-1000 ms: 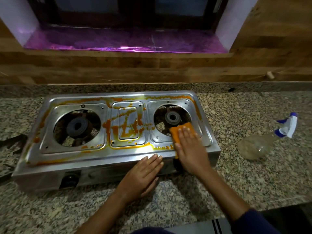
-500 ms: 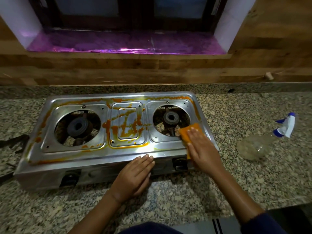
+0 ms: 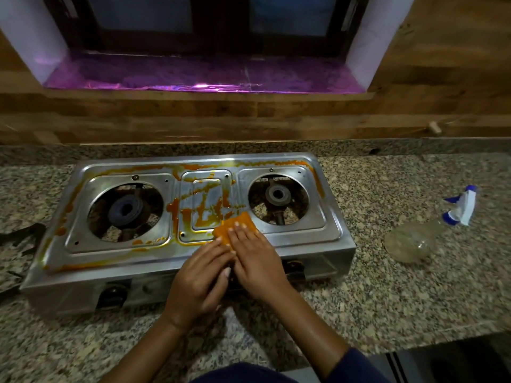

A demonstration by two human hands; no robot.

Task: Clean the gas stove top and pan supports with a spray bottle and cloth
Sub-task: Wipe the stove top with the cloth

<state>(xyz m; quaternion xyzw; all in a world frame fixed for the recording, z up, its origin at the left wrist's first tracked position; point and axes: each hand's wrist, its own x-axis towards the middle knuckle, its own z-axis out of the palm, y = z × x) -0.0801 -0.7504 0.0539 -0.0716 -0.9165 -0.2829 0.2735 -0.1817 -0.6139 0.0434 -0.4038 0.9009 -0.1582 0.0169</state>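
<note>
A steel two-burner gas stove (image 3: pixel 309 246) sits on the granite counter, its top smeared with orange sauce around the middle panel and left rim. An orange cloth (image 3: pixel 237 221) lies flat on the stove's front middle. My right hand (image 3: pixel 255 258) presses on the cloth, fingers flat. My left hand (image 3: pixel 200 277) rests on the stove's front edge, touching the right hand and the cloth's left corner. A clear spray bottle (image 3: pixel 420 237) with a blue and white trigger lies on its side to the right of the stove. No pan supports sit on the burners.
A dark metal piece, possibly a pan support (image 3: pixel 19 237), lies at the counter's left edge. The wood-panelled wall and a window sill (image 3: pixel 204 78) with purple foil stand behind the stove. The counter's front edge runs at lower right.
My right hand slid the cloth left from the right burner's front corner to the middle panel's front. My left hand moved up against it. The right front of the stove now looks wiped.
</note>
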